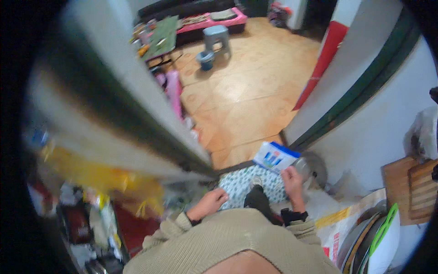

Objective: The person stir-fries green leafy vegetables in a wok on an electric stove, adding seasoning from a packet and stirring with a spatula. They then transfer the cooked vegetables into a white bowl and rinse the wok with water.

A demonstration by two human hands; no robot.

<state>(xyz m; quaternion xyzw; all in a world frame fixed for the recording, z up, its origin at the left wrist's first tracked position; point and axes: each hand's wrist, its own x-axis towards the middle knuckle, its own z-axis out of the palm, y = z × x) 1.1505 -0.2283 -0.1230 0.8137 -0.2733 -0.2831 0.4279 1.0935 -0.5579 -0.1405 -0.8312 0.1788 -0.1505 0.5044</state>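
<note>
My right hand (293,181) grips a white and blue package (275,157) by its lower right corner. The package bears large blue writing and has a blue band along its upper edge. Lower left, my left hand (209,203) hangs in front of my body with its fingers curled in, and nothing shows in it. Below both hands lies a white mat (236,183) with a dark leaf-like pattern, where one of my shoes (256,181) is stepping. A doorway opens ahead onto a tan tiled floor (236,89).
Pale door-frame walls (318,92) flank the opening. Beyond stand a grey stool (216,32), a small bin (206,61) and a green-topped table (160,37). Round lids or boards (362,236) lean at lower right; a blurred yellow bag (113,181) hangs left.
</note>
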